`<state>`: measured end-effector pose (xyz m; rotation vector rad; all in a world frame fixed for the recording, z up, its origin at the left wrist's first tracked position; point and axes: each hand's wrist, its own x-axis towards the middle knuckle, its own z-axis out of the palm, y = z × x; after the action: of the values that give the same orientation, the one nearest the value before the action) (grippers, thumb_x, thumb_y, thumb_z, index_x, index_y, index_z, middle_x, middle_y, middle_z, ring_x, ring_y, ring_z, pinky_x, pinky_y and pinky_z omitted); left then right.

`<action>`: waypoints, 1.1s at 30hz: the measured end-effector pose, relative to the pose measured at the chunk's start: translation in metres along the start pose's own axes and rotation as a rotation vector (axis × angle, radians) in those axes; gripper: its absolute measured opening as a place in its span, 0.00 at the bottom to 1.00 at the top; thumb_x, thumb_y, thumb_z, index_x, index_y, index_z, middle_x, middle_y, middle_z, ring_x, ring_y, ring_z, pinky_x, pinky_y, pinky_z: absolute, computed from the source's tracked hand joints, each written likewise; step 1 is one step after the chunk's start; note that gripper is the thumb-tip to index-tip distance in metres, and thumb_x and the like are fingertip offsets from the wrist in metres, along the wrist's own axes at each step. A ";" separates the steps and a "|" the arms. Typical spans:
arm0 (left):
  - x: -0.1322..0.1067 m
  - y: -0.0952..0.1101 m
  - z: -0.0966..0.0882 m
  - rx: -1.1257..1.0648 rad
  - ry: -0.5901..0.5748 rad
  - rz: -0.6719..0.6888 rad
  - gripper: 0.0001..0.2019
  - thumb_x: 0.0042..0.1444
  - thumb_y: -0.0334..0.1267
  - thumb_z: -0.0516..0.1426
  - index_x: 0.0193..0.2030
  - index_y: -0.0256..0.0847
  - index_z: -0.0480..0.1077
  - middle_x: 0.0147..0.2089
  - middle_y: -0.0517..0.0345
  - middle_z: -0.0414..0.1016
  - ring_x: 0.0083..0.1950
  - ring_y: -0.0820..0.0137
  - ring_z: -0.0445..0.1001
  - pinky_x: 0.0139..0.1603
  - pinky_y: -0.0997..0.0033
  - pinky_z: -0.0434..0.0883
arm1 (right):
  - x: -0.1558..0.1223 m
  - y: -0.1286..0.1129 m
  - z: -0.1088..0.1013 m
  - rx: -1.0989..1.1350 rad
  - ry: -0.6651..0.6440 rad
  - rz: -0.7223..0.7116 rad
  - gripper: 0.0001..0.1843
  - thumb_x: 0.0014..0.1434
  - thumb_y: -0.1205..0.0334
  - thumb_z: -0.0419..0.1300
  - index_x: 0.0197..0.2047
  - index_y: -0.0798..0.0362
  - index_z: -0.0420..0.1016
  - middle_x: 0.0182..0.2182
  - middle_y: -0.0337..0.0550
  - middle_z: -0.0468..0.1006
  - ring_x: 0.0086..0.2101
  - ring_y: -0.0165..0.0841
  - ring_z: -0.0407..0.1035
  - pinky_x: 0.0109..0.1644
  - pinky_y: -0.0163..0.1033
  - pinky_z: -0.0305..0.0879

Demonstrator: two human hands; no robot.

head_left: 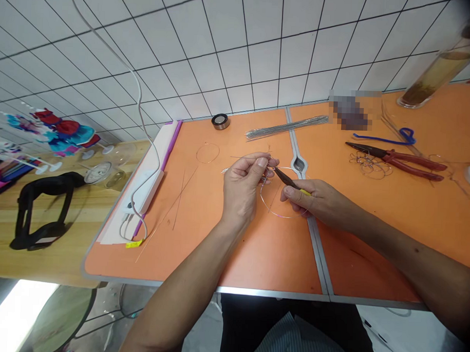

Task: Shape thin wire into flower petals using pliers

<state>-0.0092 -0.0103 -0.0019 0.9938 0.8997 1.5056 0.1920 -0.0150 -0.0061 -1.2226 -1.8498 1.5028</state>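
My left hand (244, 179) is closed, with thumb and fingers pinching thin wire above the orange table. My right hand (315, 199) grips pliers (288, 179) with dark jaws and a yellow handle. The jaw tips meet the wire right beside my left fingertips; whether they are clamped on it I cannot tell. A thin wire ring (274, 213) hangs or lies below my hands, partly hidden by them. Farther left, a smaller wire ring (207, 153) rests on the table, near loose straight wires (179, 199).
A bundle of straight wires (286, 128) lies at the back, beside a tape roll (220, 121). Red-handled pliers (397, 158) and tangled wire (368, 166) are to the right. A power strip (147, 191) with a white cable sits at left. A glass of liquid (435, 75) stands back right.
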 end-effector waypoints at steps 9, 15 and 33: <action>0.000 0.000 0.001 -0.013 0.007 0.004 0.07 0.63 0.44 0.70 0.41 0.44 0.84 0.43 0.52 0.87 0.35 0.72 0.78 0.40 0.70 0.74 | -0.003 -0.005 0.005 0.059 0.024 0.017 0.28 0.72 0.33 0.59 0.40 0.50 0.80 0.27 0.37 0.70 0.27 0.31 0.62 0.31 0.39 0.59; 0.000 0.001 0.002 -0.032 0.002 0.007 0.06 0.64 0.42 0.70 0.41 0.43 0.84 0.43 0.52 0.88 0.35 0.74 0.77 0.41 0.70 0.73 | -0.001 -0.003 0.009 0.138 0.001 0.035 0.30 0.70 0.30 0.60 0.39 0.50 0.79 0.26 0.37 0.69 0.26 0.32 0.62 0.31 0.40 0.60; 0.001 0.001 0.003 -0.078 0.027 -0.058 0.11 0.59 0.44 0.73 0.40 0.41 0.83 0.41 0.51 0.88 0.41 0.68 0.85 0.42 0.69 0.78 | 0.001 0.006 0.019 0.212 0.068 0.008 0.32 0.68 0.29 0.62 0.30 0.51 0.70 0.22 0.34 0.62 0.24 0.28 0.53 0.28 0.39 0.46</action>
<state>-0.0064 -0.0094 0.0003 0.8855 0.8747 1.4970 0.1778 -0.0240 -0.0175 -1.1663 -1.5979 1.5953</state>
